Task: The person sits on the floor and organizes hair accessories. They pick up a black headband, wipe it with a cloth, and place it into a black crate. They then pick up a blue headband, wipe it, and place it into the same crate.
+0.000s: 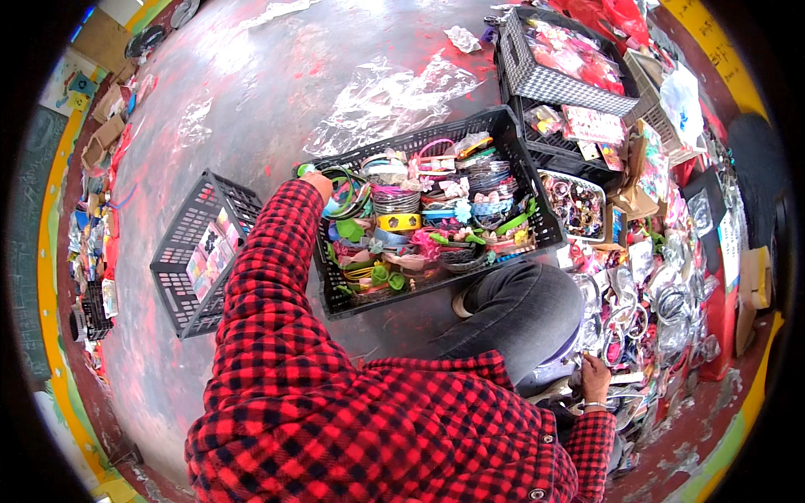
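My left hand (319, 184) is closed at the left corner of a black plastic crate (470, 283). A small green and blue piece shows at its fingertips, apparently part of a headband (305, 170). Beside it inside the crate lie green hoop headbands (348, 194). Rows of stacked headbands (398, 201) fill the crate, some with bows, flowers and leaves, and a yellow one (398, 222) lies near the middle. Low on the right, my right hand (595, 380) is over a pile of bagged hair accessories (625, 314). Its fingers are curled in, and what they hold is hidden.
A smaller black crate (180, 289) with colourful packets stands tilted at left. Stacked crates (558, 88) with packaged goods rise at the far right. Near them is a white basket (579, 178) of small accessories. Crumpled clear plastic (394, 96) lies on the floor beyond.
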Action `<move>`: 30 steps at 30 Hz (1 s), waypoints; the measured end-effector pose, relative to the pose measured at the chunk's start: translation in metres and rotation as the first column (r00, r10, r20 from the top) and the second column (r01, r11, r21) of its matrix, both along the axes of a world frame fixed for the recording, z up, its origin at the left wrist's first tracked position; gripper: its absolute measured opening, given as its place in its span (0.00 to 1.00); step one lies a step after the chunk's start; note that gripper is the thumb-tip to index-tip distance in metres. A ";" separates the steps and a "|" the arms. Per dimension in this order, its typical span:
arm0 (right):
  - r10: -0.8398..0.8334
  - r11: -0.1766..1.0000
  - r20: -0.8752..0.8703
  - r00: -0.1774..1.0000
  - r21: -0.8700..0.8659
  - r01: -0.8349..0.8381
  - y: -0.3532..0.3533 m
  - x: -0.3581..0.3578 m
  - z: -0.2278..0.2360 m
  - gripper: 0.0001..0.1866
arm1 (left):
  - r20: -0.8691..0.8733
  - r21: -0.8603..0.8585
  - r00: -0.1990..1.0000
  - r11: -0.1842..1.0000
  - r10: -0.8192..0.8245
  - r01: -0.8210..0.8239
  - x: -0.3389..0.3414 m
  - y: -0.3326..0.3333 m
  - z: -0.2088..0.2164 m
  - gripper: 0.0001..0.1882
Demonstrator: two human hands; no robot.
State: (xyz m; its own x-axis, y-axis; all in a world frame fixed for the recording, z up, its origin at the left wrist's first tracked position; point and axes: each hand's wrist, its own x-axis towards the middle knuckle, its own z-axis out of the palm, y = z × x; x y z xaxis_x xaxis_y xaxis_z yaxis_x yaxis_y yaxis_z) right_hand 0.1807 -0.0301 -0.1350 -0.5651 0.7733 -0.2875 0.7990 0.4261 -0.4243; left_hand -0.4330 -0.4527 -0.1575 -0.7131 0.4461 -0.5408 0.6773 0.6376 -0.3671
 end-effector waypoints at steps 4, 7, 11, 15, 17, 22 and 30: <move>0.011 1.000 0.031 0.999 0.006 -0.011 -0.002 -0.007 0.003 0.13 | 0.036 0.009 0.992 0.992 -0.123 0.123 0.007 -0.005 0.006 0.11; -0.060 0.994 -0.023 0.998 -0.096 0.057 0.000 -0.007 -0.002 0.14 | 0.058 0.038 0.987 0.988 -0.150 0.148 0.012 -0.012 -0.005 0.11; -0.079 0.988 -0.027 0.997 -0.134 0.075 0.002 -0.002 -0.003 0.14 | 0.015 0.147 0.953 0.943 -0.303 0.298 0.018 -0.022 0.006 0.11; -0.067 0.993 -0.008 0.998 -0.098 0.066 -0.003 -0.009 0.004 0.13 | -0.158 0.311 0.965 0.917 -0.208 0.249 0.023 -0.033 0.012 0.09; -0.053 0.996 -0.009 0.999 -0.070 0.053 -0.003 -0.010 0.004 0.12 | -0.147 0.342 0.971 0.911 -0.188 0.228 0.020 -0.037 0.010 0.09; -0.050 0.994 -0.073 0.996 -0.100 0.043 -0.012 -0.023 0.019 0.12 | -0.095 0.330 0.974 0.917 -0.205 0.225 0.021 -0.026 0.003 0.10; -0.030 0.994 -0.059 0.998 -0.111 0.023 -0.002 -0.008 0.001 0.14 | -0.017 0.018 0.997 0.997 0.070 -0.069 0.007 0.002 -0.006 0.14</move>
